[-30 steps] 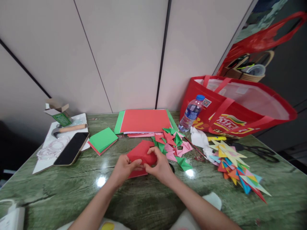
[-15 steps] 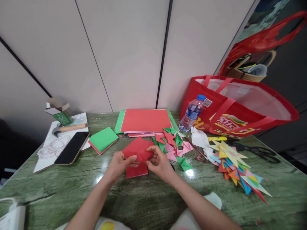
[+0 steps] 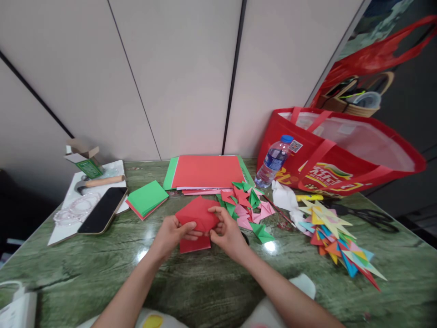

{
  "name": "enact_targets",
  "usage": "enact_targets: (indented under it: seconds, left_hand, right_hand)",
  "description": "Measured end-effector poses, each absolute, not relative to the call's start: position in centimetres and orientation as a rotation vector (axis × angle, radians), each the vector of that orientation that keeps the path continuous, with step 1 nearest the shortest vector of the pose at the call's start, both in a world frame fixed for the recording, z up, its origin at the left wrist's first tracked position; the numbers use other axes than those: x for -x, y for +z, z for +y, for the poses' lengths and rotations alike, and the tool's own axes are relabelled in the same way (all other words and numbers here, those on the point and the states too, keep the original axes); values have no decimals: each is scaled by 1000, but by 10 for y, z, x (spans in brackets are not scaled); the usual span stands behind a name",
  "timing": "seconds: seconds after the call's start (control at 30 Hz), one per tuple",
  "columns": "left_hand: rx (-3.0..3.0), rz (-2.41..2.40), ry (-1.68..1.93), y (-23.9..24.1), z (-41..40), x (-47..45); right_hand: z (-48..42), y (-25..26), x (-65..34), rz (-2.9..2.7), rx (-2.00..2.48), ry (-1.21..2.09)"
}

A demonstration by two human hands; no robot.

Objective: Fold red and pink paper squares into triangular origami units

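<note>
Between my hands is a sheet of red paper point(image 3: 198, 212), partly folded, held just above the table. My left hand point(image 3: 172, 234) pinches its left lower side, thumb on top and fingers underneath. At the right corner my right hand point(image 3: 227, 228) is closed on the same paper between thumb and fingers. Below it lies another red paper point(image 3: 195, 244), partly covered by the held sheet and my left fingers. Just right of my right hand is a pile of folded red, green and pink paper pieces point(image 3: 244, 202).
Green square papers point(image 3: 147, 199) lie to the left, beside a phone point(image 3: 102, 211) and a hammer point(image 3: 102, 181). Large coloured sheets point(image 3: 209, 172) rest against the wall. A water bottle point(image 3: 274, 161), a red bag point(image 3: 341, 155), scissors point(image 3: 368, 216) and a multicoloured folded-paper chain point(image 3: 336, 239) occupy the right.
Hardly anything differs. The red paper has tilted and shifted slightly in my hands, which keep their hold in nearly the same place.
</note>
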State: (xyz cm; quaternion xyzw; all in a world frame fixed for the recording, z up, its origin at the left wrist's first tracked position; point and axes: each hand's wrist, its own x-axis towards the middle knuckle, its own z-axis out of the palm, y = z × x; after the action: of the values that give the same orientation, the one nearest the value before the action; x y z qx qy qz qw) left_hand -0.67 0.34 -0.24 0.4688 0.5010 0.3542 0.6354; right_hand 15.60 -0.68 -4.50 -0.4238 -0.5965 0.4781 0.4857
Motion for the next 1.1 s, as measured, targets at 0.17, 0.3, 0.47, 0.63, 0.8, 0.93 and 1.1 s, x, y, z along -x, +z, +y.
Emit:
enact_targets:
  seconds: [0.17,0.3,0.47,0.63,0.8,0.93,1.1]
  left_hand:
    - [-1106,1184,678,1,4,14]
    - [-1195,1096,396,-3,-2,15]
    - [-1328,1041,294,-8,-4,13]
    - [-1320,1194,624,-6,2,12]
    - [-1136,1179,797,-4,3,9]
    - [-1158,1231,829,-5,1,5]
    - [-1162,1224,850,-4,0,3]
  right_hand:
    - [-2,-45,-159,-1369,1017,1046]
    - [-5,-38,-161,-1412,1015,996]
    - [-10,-34,-161,-1641,1014,940]
    - [-8,-41,-159,-1538,1140,982]
    - [-5,-49,-157,-1407,1186,1012]
    - [-7,-47,-156,-1373,1094,1130]
    - [-10,-38,-158,-1485,1043,1058]
